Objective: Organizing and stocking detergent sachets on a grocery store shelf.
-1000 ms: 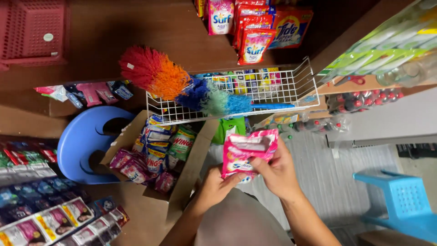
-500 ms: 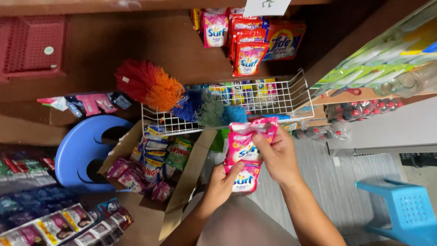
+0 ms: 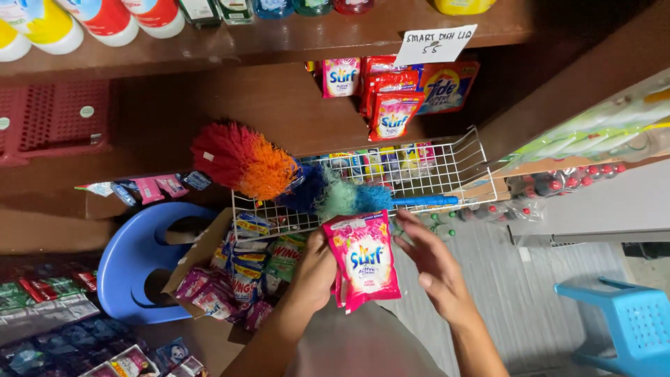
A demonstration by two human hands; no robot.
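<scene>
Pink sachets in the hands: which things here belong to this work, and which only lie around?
In the work:
left hand, holding the pink sachets
right hand, open beside them
wire basket
cardboard box of sachets

Lying about:
feather duster
blue chair
blue stool
red basket

Even indoor light fell from above, bright on the pink pouch (image 3: 364, 260) and the wire basket (image 3: 447, 171). The brown shelf (image 3: 293, 42) stayed dim, with deep shadow beneath it and at far right. Glare washed out the plastic-wrapped goods (image 3: 600, 132) at right. The right hand (image 3: 436, 269) was slightly blurred. Lines bent at the edges, and the packets (image 3: 49, 342) at near left were soft and dark.
</scene>
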